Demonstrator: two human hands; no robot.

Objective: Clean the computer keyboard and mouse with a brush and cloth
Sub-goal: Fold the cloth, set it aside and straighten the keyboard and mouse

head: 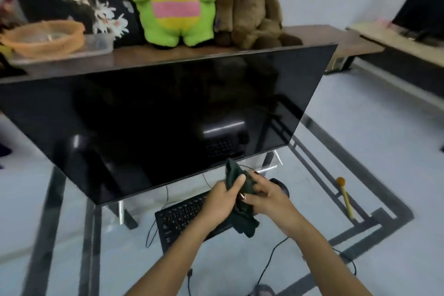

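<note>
Keyboard (182, 217) lies flat on the floor, just in front of the monitor (168, 113) stand's front edge, cable trailing toward the person. Left hand (222, 197) over the keyboard's right end, fingers curled round the dark green cloth (242, 219), thumb pressed on top. Right hand (263, 196) pinches the same cloth from the other side, fingers bunched together; what's under it looks like the mouse (280, 186), mostly hidden, can't confirm contact. Brush (346, 197) lies unused on the floor, well right of both hands. My read: cloth is being folded or regripped. Best to fold it into a flat pad, steady the mouse with one hand, and wipe in single-direction strokes clear of the cable.
</note>
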